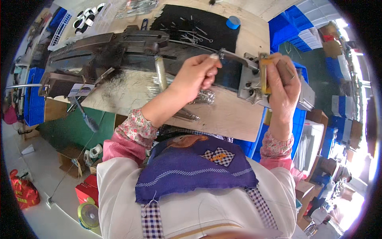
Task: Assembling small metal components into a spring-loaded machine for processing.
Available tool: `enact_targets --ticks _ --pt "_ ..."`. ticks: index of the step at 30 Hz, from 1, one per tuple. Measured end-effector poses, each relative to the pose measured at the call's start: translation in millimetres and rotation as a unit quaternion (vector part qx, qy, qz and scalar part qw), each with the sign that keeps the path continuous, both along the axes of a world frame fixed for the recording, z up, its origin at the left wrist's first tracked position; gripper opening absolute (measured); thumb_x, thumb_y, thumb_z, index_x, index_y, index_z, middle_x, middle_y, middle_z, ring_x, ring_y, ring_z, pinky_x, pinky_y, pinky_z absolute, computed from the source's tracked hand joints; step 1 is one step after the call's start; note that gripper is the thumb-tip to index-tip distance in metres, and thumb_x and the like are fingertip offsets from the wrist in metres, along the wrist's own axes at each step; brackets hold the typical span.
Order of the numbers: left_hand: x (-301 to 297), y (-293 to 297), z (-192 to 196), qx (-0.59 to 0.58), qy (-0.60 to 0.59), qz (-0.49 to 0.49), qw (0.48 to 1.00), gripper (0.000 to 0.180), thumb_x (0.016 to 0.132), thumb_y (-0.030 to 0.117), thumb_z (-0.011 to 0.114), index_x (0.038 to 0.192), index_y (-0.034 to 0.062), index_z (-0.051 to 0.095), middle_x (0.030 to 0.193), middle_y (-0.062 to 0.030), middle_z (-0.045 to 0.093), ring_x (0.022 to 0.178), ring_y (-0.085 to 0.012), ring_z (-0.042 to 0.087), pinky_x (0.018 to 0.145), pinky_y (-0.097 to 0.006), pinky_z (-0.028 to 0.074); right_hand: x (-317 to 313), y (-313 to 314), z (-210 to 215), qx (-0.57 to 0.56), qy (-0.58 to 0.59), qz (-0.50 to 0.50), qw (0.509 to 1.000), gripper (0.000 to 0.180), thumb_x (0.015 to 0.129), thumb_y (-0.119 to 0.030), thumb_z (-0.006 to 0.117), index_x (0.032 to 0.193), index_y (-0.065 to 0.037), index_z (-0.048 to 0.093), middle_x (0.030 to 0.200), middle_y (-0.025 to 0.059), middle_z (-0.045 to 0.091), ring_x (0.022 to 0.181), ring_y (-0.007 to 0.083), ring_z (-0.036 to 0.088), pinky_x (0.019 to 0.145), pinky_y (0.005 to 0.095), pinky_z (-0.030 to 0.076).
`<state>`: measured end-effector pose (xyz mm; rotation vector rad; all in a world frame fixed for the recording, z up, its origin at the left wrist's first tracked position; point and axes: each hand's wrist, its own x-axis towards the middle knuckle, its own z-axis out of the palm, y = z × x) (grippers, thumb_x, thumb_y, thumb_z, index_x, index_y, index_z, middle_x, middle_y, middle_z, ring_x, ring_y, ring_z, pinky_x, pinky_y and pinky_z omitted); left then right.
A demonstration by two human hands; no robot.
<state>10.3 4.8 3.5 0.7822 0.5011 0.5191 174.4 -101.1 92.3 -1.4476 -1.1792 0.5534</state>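
Observation:
My left hand [197,75] is closed in a pinch above the bench, thumb against the curled fingers. Its fingertips meet the end of a slim metal rod [234,57] of a small bench device; whatever lies between them is too small to make out. On the right, my right hand [284,81] wraps round the yellow crank-like handle [263,75] of that device, its fingers slightly blurred. The device's metal base [248,92] sits at the bench's right end. Left of my hands stretches a long dark metal machine [107,47] with dark bristle dust around it.
Several looped wire stems [195,36] lie on a black mat [175,16] beside a blue tape roll [233,22]. Bundled wires [205,96] lie below my left wrist. A white basket [111,20] holds black-and-white rolls. Blue crates [286,26] stand right of the bench.

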Motion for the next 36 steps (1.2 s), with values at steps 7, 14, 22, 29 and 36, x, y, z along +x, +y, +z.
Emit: enact_targets --ticks 7,14,22,29,36 --pt "12 -3 -6 0.034 0.040 0.158 0.986 0.022 0.096 0.022 0.052 0.086 0.0038 0.056 0.059 0.0048 0.039 0.047 -0.0059 0.034 0.043 -0.023 0.028 18 0 -8 0.020 -0.031 -0.028 0.999 0.014 0.090 -0.012 0.061 0.088 0.001 0.057 0.077 0.0000 0.057 0.073 0.0036 0.047 0.064 0.0189 0.040" --pt "5 12 -13 0.078 0.036 0.139 0.987 0.021 0.097 0.020 0.050 0.086 0.0027 0.057 0.059 0.0028 0.041 0.047 -0.0072 0.036 0.044 -0.023 0.030 7 52 5 -0.066 -0.091 0.000 0.994 0.020 0.091 -0.016 0.059 0.098 0.002 0.059 0.081 0.0093 0.066 0.062 0.0092 0.060 0.050 0.0232 0.045" --pt "5 10 -13 0.067 0.001 0.228 0.971 0.024 0.096 0.023 0.053 0.083 0.0036 0.059 0.059 0.0039 0.045 0.047 -0.0044 0.038 0.042 -0.021 0.030 14 119 -22 -0.046 -0.269 0.126 0.954 0.020 0.087 -0.010 0.056 0.105 -0.001 0.061 0.081 0.0162 0.066 0.069 0.0221 0.065 0.064 0.0328 0.051" --pt "-8 4 -1 -0.003 0.004 0.229 0.973 0.027 0.096 0.025 0.053 0.080 0.0049 0.061 0.055 0.0047 0.045 0.043 -0.0042 0.036 0.040 -0.021 0.028 -25 134 -27 -0.195 -0.276 0.294 0.894 0.024 0.085 -0.006 0.052 0.104 0.002 0.064 0.077 0.0145 0.066 0.065 0.0191 0.063 0.061 0.0310 0.048" --pt "-5 6 -10 0.002 0.014 0.240 0.971 0.030 0.098 0.032 0.049 0.088 0.0047 0.059 0.058 0.0020 0.049 0.045 -0.0091 0.042 0.046 -0.025 0.038 -8 137 -11 -0.299 0.004 0.310 0.903 0.028 0.088 -0.007 0.058 0.112 0.007 0.058 0.085 0.0107 0.066 0.070 0.0161 0.065 0.065 0.0271 0.055"
